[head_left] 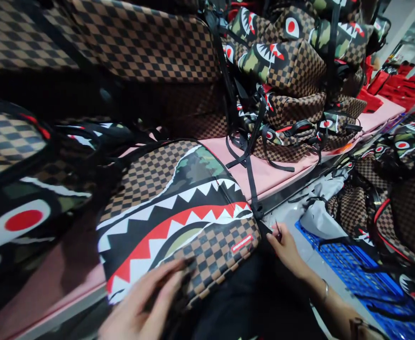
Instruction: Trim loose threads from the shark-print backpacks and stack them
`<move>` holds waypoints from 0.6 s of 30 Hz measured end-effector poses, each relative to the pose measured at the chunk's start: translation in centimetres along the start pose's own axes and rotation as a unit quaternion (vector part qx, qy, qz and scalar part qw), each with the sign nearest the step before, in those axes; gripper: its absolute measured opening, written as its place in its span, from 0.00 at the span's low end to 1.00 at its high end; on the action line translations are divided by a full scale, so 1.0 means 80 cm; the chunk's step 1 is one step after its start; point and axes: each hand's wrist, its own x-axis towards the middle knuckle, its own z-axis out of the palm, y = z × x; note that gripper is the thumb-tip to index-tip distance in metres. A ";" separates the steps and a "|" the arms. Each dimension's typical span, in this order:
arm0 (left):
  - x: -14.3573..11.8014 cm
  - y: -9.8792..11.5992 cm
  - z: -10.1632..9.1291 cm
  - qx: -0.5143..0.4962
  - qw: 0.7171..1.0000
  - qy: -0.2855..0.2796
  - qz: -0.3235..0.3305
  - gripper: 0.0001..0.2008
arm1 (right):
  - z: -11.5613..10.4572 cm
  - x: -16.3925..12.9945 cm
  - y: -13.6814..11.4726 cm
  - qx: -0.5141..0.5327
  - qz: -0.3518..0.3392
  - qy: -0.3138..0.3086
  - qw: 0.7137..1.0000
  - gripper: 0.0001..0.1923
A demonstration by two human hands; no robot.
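A backpack (207,241) lies tilted on the pink-topped table before me, its front printed with brown-and-black checks, camouflage and a red-and-white shark mouth. At its lower edge is my left hand (147,302), blurred, fingers pinched at a dark thing I cannot make out. Beside the backpack's right corner, my right hand (284,249) is closed on the end of a black strap (263,228). A small dark pointed item also shows between its fingers, too small to name.
Checked bags (151,42) crowd the table's back and left. A pile of similar backpacks (289,71) rises behind on the pink tabletop (271,177). To the right, more bags (363,203) lie around a blue plastic crate (349,269). Red items (402,85) sit farther off.
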 end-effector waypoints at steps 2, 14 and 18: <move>0.023 0.042 0.022 -0.024 0.990 -0.101 0.096 0.12 | -0.003 -0.008 -0.004 -0.017 -0.026 -0.002 1.000 0.16; 0.059 0.102 0.101 0.137 0.944 -0.209 0.214 0.07 | -0.006 -0.058 -0.016 0.037 -0.103 0.017 0.994 0.17; 0.066 0.100 0.108 0.102 0.943 -0.230 0.219 0.10 | -0.002 -0.051 -0.021 0.066 -0.090 0.043 0.993 0.09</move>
